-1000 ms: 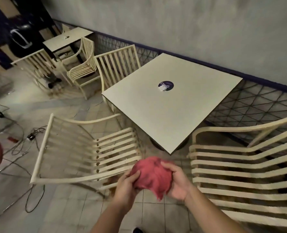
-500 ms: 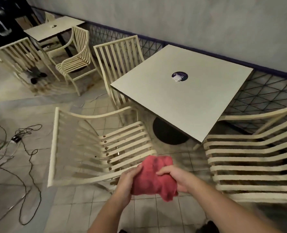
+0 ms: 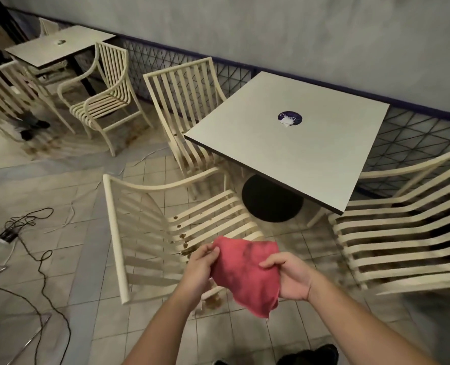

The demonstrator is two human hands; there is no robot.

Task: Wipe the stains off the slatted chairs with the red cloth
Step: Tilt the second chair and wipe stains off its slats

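Both hands hold the red cloth (image 3: 245, 272) in the air in front of the person, above the tiled floor (image 3: 68, 248) and just over the front edge of the nearest slatted chair (image 3: 145, 233). The left hand (image 3: 200, 267) pinches the cloth's upper left edge between thumb and fingers. The right hand (image 3: 289, 275) has its fingers curled round the right edge, with the thumb on top. The cloth is spread loosely between them; its long axis runs from the upper left down to the lower right, and a free corner hangs below the right hand, pointing at the floor. It is a faded pinkish red, rumpled, with dark smudges near its upper edge.

The nearest chair is cream, with its back toward the left and its seat slats running toward the square desk (image 3: 284, 143). Brown stains (image 3: 183, 237) dot the slats where seat meets back. A second slatted chair (image 3: 403, 233) stands at the right of the desk and a third (image 3: 184, 101) on the desk's left side, nearer the wall, partly tucked under the desk. A round dark sticker (image 3: 289, 119) sits on the desk top. Black cables (image 3: 42, 259) trail over the floor at the left
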